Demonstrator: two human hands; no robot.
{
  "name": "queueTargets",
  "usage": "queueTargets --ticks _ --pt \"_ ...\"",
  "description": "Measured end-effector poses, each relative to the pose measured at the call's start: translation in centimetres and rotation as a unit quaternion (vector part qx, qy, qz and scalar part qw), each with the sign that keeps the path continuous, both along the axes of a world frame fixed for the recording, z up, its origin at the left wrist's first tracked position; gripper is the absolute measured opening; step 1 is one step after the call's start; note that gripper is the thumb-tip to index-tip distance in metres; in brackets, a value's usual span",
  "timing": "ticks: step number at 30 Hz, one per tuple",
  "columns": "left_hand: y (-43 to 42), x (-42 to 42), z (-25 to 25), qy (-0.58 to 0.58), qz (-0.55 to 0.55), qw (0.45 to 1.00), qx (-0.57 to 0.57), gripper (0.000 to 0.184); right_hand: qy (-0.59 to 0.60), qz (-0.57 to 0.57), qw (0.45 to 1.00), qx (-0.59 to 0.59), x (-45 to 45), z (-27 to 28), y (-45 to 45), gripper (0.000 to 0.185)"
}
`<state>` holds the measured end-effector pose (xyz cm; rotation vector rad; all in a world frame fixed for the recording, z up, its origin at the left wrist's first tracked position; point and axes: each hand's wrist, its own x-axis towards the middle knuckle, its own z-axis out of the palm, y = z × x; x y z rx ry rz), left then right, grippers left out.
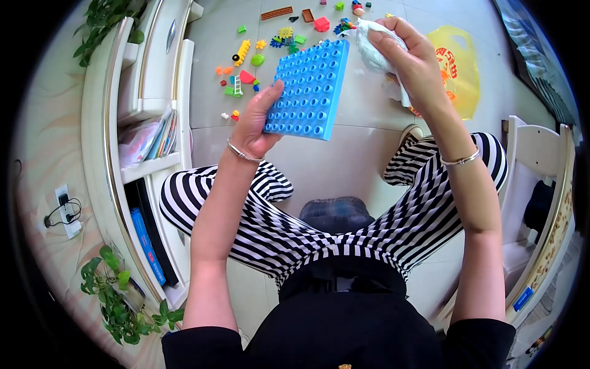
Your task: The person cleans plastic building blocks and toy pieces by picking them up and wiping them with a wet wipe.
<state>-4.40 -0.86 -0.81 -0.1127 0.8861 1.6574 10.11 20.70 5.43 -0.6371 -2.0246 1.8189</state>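
Note:
My left hand grips the lower left edge of a light blue building-block baseplate, thumb on its studded face. The plate is held tilted above the floor, studs towards me. To its right, my right hand is closed on a crumpled white cloth, which hangs down below the fingers. Cloth and plate are close but look apart. Beyond the plate lie loose toy pieces, among them a yellow toy piece with a black wheel and a green round piece.
A yellow plastic bag with red print lies behind my right hand. White cabinets with shelves stand on the left, a white chair on the right. More toy pieces, including a brown strip, are scattered over the tiled floor.

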Motion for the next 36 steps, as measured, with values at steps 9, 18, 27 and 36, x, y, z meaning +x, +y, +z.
queueTargets --ticks 9,18,27,36 --pt "0.2 0.1 0.4 -0.072 0.053 0.992 0.084 0.032 0.026 0.315 0.948 -0.040 3.5 0.9 -5.0 0.015" --pt "-0.2 0.1 -0.4 0.092 -0.016 0.991 0.098 0.039 0.153 0.069 0.893 -0.418 2.1 -0.4 0.4 0.015" --pt "-0.1 0.2 -0.3 0.030 0.011 0.997 0.068 0.036 0.090 0.041 0.963 -0.252 2.0 -0.3 0.0 0.017" --pt "1.0 1.1 -2.1 -0.139 0.096 0.977 0.129 0.027 0.141 -0.045 0.952 0.269 -0.3 -3.1 -2.5 0.014"
